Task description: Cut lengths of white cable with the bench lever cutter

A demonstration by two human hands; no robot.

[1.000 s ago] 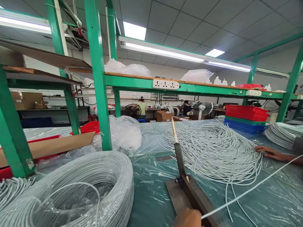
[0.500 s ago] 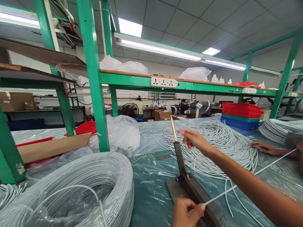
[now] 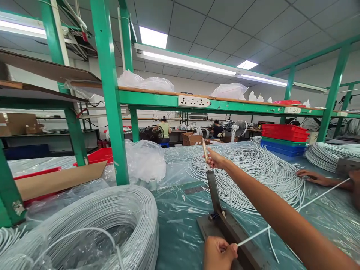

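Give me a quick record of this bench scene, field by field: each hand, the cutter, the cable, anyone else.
left hand: pinches white cable against cutter base
right hand: grips cutter handle, lever raised
cable run: stretches right to a co-worker's hand on the table
cut cable pile: behind the cutter
cable coil: left, under plastic
table: covered in clear film

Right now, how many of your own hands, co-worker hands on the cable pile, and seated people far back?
Own hands: 2, left hand and right hand
Co-worker hand on cable pile: 1
Seated people: 2
Total: 5
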